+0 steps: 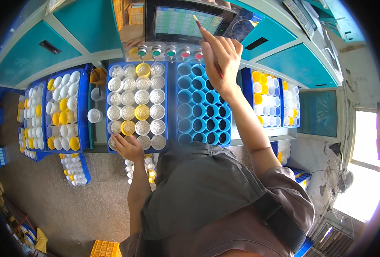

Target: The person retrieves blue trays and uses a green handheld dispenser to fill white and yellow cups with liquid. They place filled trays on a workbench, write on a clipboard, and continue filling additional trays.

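The blue crate point(166, 104) of white and yellow cups point(157, 112), filled with white granules point(142, 95), stood before the person, below the monitor point(185, 22). The right hand point(223, 53) gripped a slender dark-red stick point(198, 23), its pale tip directed to the monitor. The left hand point(128, 149), loosely spread and free, lay at the crate's near-left cups.

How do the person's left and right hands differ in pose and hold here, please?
The right hand is raised toward the screen, while the left hand is low, near the white pellets. The right hand grips a slim dark-red stick; the left hand shows no tool. The right hand's index finger points forward; the left hand's fingers are spread. Both hands are bare.
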Action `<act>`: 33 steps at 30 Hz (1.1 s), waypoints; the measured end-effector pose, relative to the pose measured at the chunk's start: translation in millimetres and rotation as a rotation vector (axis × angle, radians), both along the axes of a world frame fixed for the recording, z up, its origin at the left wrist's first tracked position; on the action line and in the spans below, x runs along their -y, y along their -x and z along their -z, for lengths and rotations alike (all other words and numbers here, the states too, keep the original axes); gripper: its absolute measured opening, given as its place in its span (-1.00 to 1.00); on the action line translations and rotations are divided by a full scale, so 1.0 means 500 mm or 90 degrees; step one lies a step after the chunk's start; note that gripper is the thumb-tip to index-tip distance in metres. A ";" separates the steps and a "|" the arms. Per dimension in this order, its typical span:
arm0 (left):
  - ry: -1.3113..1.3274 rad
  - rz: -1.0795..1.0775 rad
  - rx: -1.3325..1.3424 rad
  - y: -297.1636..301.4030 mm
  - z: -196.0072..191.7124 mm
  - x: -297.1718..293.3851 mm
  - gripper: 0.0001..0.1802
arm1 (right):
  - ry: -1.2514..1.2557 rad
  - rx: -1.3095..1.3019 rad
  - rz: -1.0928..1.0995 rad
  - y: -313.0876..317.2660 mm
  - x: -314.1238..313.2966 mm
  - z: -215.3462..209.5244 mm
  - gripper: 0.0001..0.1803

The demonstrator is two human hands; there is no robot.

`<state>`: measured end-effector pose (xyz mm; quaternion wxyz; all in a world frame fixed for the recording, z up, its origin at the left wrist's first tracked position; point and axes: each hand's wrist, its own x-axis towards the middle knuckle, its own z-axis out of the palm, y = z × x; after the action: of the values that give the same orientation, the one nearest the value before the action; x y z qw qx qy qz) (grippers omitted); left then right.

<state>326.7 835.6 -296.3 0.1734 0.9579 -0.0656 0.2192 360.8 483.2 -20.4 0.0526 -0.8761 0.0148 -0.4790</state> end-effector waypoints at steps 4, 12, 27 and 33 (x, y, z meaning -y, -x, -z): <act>-0.003 -0.003 -0.011 0.000 0.001 -0.001 -0.36 | -0.012 -0.026 -0.038 -0.012 -0.011 -0.010 -0.73; 0.003 0.000 -0.013 0.001 0.006 -0.003 -0.36 | -0.016 -0.040 -0.046 -0.014 -0.021 -0.019 -0.74; -0.009 -0.013 -0.017 -0.001 0.015 -0.001 -0.36 | -0.015 -0.025 0.095 0.059 0.034 -0.008 -0.74; 0.002 -0.010 -0.024 0.001 0.010 -0.003 -0.36 | -0.224 0.028 0.046 0.109 0.021 -0.023 -0.81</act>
<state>326.0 837.0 -301.2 0.1743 0.9621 -0.0547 0.2026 306.1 472.5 -8.6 0.1882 -0.8418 0.1284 -0.4893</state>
